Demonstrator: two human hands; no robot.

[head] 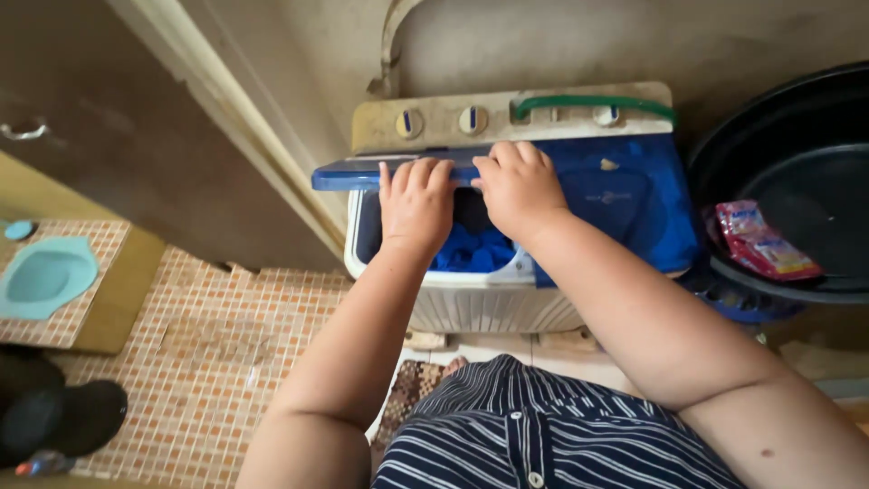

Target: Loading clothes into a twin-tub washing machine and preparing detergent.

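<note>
Washing machine [507,299], a small white one with two tubs, stands against the wall, in front of the person. Its blue lid [398,172] over the left tub is lifted and both hands are on the front edge of it. The left hand [415,204] lies with fingers bent over the edge, gripping it. The right hand [518,186] is just beside it, fingers curled on the same edge. Under the hands something blue shows inside the tub. The second blue lid [625,199] on the right lies closed. To the right a black basin [797,172] holds red packets [763,243].
</note>
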